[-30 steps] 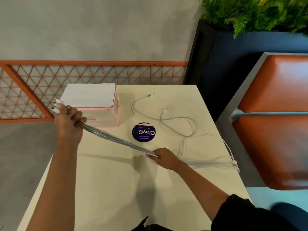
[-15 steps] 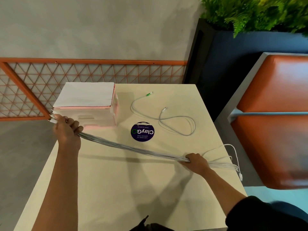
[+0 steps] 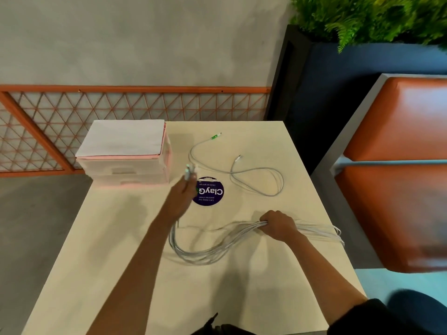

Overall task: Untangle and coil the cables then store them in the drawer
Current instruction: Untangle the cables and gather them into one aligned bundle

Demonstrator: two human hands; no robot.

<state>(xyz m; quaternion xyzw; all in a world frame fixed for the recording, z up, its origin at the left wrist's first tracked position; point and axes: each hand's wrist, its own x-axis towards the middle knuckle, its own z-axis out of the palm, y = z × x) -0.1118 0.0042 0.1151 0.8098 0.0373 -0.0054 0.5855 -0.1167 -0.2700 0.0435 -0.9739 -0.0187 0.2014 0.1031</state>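
Your right hand (image 3: 278, 226) grips the cables (image 3: 205, 256) mid-bundle; your left hand (image 3: 183, 197), blurred, seems to clutch their ends. They're limp and light, so coil from those ends.

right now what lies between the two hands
Head view: a slack loop of the grey cable bundle lies on the table between the left hand and right hand; both hold it.
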